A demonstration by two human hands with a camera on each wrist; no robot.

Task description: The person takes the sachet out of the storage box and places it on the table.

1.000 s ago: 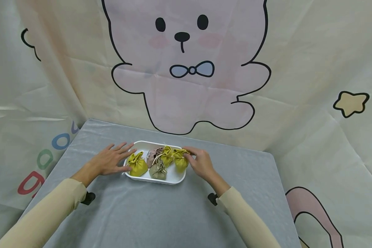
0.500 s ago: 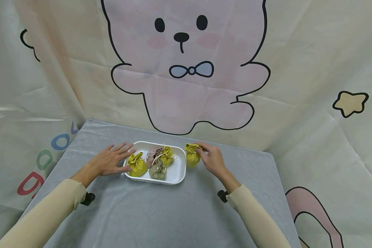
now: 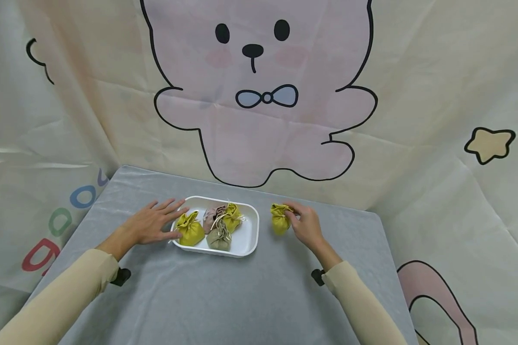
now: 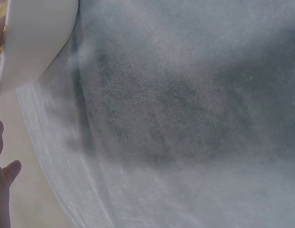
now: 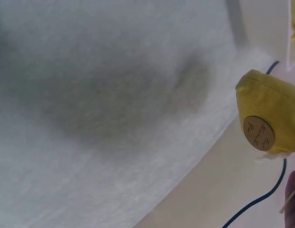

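My right hand (image 3: 306, 225) pinches a yellow drawstring pouch (image 3: 279, 219) by its gathered neck, to the right of a white tray (image 3: 251, 242). In the right wrist view the pouch (image 5: 271, 107) hangs above the cloth and shows a round brown label (image 5: 258, 133) with writing. Fingers spread, my left hand (image 3: 148, 224) rests at the tray's left rim. Inside the tray sit another yellow pouch (image 3: 190, 230) near that hand, a pinkish pouch (image 3: 211, 219), a grey-green pouch (image 3: 218, 239) and a third yellow pouch (image 3: 232, 218). The left wrist view catches the tray's outer wall (image 4: 38, 42).
A grey cloth (image 3: 224, 302) covers the table, whose far edge meets a cream curtain (image 3: 423, 158) printed with a large pink bear (image 3: 267, 139). Black wrist cameras sit on both wrists, at the left sleeve (image 3: 82, 278) and the right sleeve (image 3: 354, 287).
My right hand has lifted the yellow pouch from the tray's right end and carried it rightward, past the rim. The left hand has stayed at the tray's left side.
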